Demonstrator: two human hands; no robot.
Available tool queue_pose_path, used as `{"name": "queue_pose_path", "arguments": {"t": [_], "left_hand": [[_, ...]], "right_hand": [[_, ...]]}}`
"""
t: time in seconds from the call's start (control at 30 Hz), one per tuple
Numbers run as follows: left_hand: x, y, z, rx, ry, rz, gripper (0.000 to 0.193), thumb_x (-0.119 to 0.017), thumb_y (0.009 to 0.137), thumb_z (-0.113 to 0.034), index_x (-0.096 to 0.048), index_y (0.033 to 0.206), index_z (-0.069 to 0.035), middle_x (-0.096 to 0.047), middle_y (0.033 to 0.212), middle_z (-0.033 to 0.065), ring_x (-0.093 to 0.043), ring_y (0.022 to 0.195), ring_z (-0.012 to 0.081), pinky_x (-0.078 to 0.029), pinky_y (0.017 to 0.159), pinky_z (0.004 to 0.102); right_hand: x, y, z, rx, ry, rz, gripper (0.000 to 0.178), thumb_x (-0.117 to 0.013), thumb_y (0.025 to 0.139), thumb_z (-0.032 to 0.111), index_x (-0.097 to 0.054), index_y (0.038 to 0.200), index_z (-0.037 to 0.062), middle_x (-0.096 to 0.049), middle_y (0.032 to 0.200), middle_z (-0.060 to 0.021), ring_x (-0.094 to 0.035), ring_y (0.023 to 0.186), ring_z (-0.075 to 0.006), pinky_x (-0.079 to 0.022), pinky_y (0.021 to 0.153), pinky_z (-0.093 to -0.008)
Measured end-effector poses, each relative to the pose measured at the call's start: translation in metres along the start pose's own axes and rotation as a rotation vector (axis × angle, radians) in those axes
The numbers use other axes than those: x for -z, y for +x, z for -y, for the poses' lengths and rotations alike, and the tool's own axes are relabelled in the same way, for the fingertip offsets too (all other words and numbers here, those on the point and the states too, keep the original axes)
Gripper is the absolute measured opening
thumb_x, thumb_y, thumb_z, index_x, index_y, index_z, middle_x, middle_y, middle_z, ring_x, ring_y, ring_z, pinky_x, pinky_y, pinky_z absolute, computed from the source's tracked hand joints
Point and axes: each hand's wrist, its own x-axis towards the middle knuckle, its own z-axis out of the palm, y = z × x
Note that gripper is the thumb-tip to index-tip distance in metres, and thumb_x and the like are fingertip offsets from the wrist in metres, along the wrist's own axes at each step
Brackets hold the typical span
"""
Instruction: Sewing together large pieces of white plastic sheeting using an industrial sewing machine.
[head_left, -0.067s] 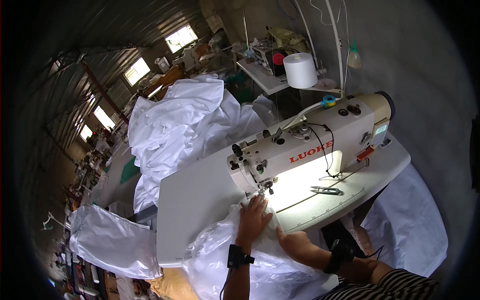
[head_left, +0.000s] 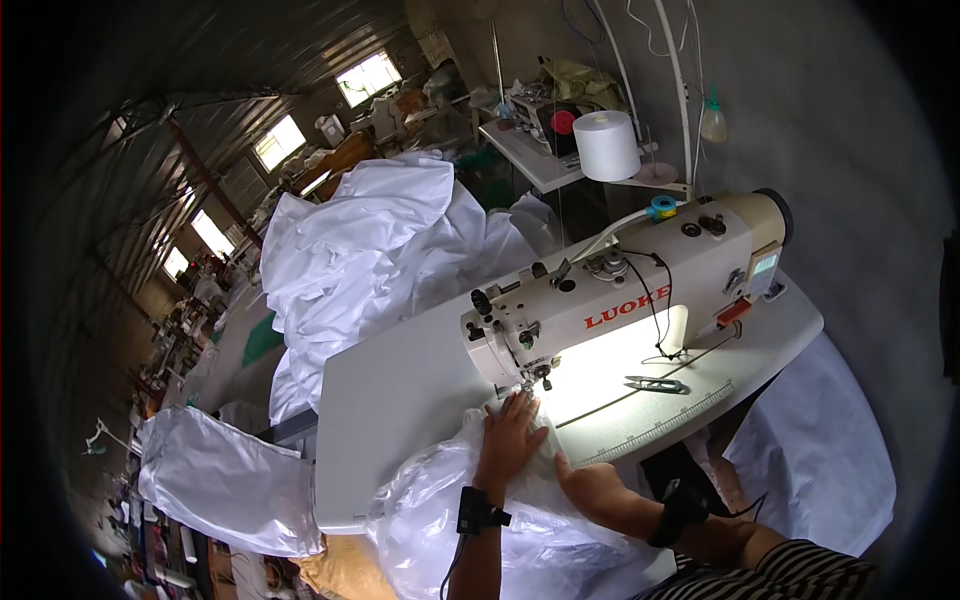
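Observation:
My left hand (head_left: 510, 440) lies flat on sheer, shiny white sheeting (head_left: 450, 530), fingers stretched toward the needle area of a white sewing machine (head_left: 620, 290). Its thumb points off to the right. Closer to me and to the right, my right hand (head_left: 592, 490) pinches the edge of the same sheeting at the front of the table, though most of its fingers are hidden from above. The sheeting bunches in glossy folds between and below my hands and hangs toward my lap. A lamp lights the space under the machine's arm.
Small thread snips (head_left: 657, 385) lie on the white table (head_left: 390, 370), right of the needle. Behind the machine stands a large white thread cone (head_left: 606, 146). A big heap of white cloth (head_left: 360, 260) is piled beyond the table, and more white cloth (head_left: 225, 480) lies at left.
The view has shifted very slightly. Both hands keep the same places on the sheeting, and no other movement shows.

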Motion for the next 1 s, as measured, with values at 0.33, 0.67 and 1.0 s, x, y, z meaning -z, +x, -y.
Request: {"name": "queue_pose_path", "arguments": {"t": [0.33, 0.67, 1.0], "left_hand": [[-0.001, 0.005, 0.003, 0.013, 0.027, -0.004, 0.052, -0.056, 0.092, -0.040, -0.051, 0.134, -0.010, -0.042, 0.146, 0.0122, -0.033, 0.139, 0.0311, -0.019, 0.111, 0.0604], [0.028, -0.066, -0.025, 0.340, -0.045, -0.084, 0.050, -0.057, 0.092, -0.034, -0.049, 0.136, -0.011, -0.046, 0.137, 0.0285, -0.047, 0.125, 0.0419, -0.041, 0.102, 0.0461], [0.018, -0.026, 0.038, 0.244, -0.167, -0.138, 0.051, -0.060, 0.092, -0.030, -0.049, 0.135, -0.005, -0.047, 0.134, 0.0323, -0.047, 0.123, 0.0452, -0.041, 0.102, 0.0460]], "right_hand": [[-0.003, 0.001, 0.001, -0.025, 0.016, 0.045, 0.051, -0.052, 0.087, 0.009, -0.047, 0.136, -0.0031, -0.066, 0.062, -0.0066, -0.064, 0.049, -0.0216, -0.047, 0.039, -0.0377], [-0.009, 0.040, 0.000, -0.022, -0.095, 0.007, 0.053, -0.053, 0.086, 0.011, -0.045, 0.136, -0.0048, -0.063, 0.059, -0.0012, -0.062, 0.047, -0.0165, -0.046, 0.038, -0.0345], [0.017, 0.041, -0.026, -0.170, 0.668, -0.060, 0.052, -0.057, 0.088, 0.019, -0.045, 0.134, -0.0025, -0.067, 0.072, -0.0171, -0.066, 0.066, -0.0358, -0.052, 0.065, -0.0416]]}}
